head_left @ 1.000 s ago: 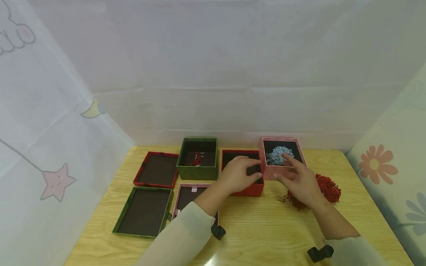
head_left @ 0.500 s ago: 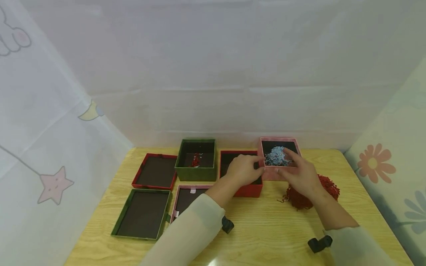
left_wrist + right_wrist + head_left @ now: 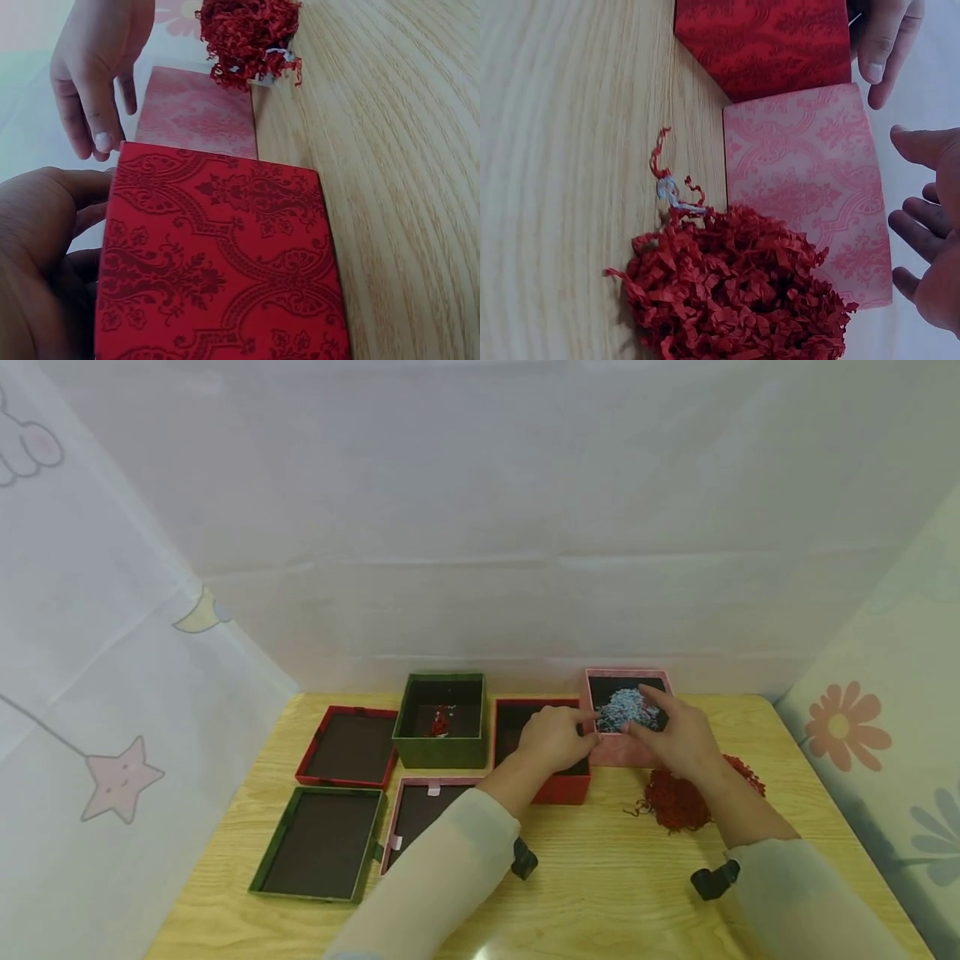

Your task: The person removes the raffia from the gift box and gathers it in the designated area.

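A pink patterned box (image 3: 622,749) at the back right holds pale blue shredded paper (image 3: 624,708). My right hand (image 3: 681,739) hovers over it, thumb and fingers spread apart, gripping nothing visible. To its left stands a red patterned box (image 3: 562,791) with a dark inside. My left hand (image 3: 555,739) is above the red box, its fingertips reaching toward the pink box's left rim. In the left wrist view its fingers pass behind the red box's top edge, so contact cannot be told. Red shredded paper (image 3: 678,802) lies heaped on the table beside the pink box.
A green box (image 3: 442,752) with a few red and pale shreds stands left of the red box. Red (image 3: 385,768), green (image 3: 272,868) and pink (image 3: 397,827) box lids lie on the wooden table (image 3: 600,877). White sheeting (image 3: 480,610) rises behind.
My left hand has shifted right, toward the pink box. My right hand has moved slightly forward over the blue shredded paper. The head view has shifted a little.
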Tool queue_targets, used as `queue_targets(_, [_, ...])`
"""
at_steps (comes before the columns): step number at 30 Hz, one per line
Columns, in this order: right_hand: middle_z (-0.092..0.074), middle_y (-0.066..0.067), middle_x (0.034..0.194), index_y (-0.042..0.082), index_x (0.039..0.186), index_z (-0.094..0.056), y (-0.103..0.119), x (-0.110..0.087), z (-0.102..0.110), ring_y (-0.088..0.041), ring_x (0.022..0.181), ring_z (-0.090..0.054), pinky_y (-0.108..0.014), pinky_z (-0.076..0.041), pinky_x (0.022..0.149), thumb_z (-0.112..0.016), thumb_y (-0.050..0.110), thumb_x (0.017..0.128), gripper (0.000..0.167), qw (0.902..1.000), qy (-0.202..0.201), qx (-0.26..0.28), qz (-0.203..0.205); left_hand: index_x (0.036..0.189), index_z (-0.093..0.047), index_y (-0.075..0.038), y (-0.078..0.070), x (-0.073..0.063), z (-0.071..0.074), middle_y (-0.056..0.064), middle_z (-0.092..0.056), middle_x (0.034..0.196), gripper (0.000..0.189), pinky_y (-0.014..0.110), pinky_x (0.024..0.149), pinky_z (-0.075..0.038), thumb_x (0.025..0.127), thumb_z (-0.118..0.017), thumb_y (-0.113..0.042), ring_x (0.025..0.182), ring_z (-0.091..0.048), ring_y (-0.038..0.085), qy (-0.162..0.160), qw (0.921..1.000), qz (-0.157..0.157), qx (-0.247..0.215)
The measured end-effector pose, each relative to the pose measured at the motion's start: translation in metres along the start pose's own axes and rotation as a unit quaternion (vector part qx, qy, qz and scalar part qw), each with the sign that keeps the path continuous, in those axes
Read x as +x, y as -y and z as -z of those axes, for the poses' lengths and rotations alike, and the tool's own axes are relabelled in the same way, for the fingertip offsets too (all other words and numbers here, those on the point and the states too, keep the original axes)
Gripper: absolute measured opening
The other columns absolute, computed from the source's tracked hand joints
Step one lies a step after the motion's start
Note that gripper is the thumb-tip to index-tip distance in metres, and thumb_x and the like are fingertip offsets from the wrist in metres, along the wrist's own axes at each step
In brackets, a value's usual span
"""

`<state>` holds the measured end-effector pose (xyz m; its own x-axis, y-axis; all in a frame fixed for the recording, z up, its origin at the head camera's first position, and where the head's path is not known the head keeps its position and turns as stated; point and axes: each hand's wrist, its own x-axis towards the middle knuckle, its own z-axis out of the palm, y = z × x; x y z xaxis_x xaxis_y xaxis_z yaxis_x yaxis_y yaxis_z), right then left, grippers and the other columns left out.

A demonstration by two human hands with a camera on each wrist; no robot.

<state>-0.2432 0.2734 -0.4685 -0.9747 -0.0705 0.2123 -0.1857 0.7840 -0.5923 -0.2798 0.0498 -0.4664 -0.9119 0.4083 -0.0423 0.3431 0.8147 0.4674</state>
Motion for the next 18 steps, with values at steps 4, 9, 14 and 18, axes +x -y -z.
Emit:
queue_targets(4, [-0.053,-0.027,0.149,0.005,0.157,-0.043,-0.001,0.007,-0.001,-0.05,0.133,-0.052,-0.067,-0.046,0.102,-0.077,0.03,0.096,0.075,0.9997,0.02,-0.006,-0.015,0.143,-0.065,-0.04,0.001,0.004,-0.002,-0.005,-0.069,0.083,0.047,0.031,0.055,-0.05,0.097,-0.067,-0.051,0.064,-0.056,0.018,0.002,1.0,0.003,0.002])
queue_targets(9, [-0.056,-0.028,0.145,0.004,0.156,-0.045,-0.004,0.015,-0.004,-0.049,0.124,-0.059,-0.065,-0.049,0.099,-0.077,0.029,0.095,0.073,0.999,0.029,-0.019,-0.029,0.142,-0.065,-0.04,0.002,0.007,-0.004,-0.004,-0.067,0.08,0.046,0.032,0.057,-0.051,0.097,-0.068,-0.05,0.066,-0.057,0.019,-0.006,1.0,0.005,0.001])
queue_targets(14, [-0.059,-0.032,0.138,0.004,0.153,-0.049,-0.007,0.022,-0.005,-0.056,0.12,-0.056,-0.075,-0.032,0.106,-0.077,0.032,0.094,0.071,0.9978,0.019,-0.054,-0.032,0.14,-0.067,-0.04,0.002,0.011,-0.008,-0.009,-0.063,0.072,0.045,0.03,0.054,-0.05,0.098,-0.066,-0.053,0.065,-0.058,0.018,-0.009,0.9999,-0.006,0.009])
queue_targets(18, [-0.059,-0.033,0.138,0.002,0.153,-0.049,-0.009,0.028,-0.003,-0.059,0.125,-0.052,-0.078,-0.023,0.107,-0.076,0.034,0.094,0.072,0.9957,0.017,-0.086,-0.03,0.137,-0.069,-0.042,0.001,0.014,-0.011,-0.012,-0.064,0.073,0.042,0.03,0.055,-0.05,0.098,-0.065,-0.055,0.07,-0.061,0.017,-0.013,0.9996,-0.006,0.022])
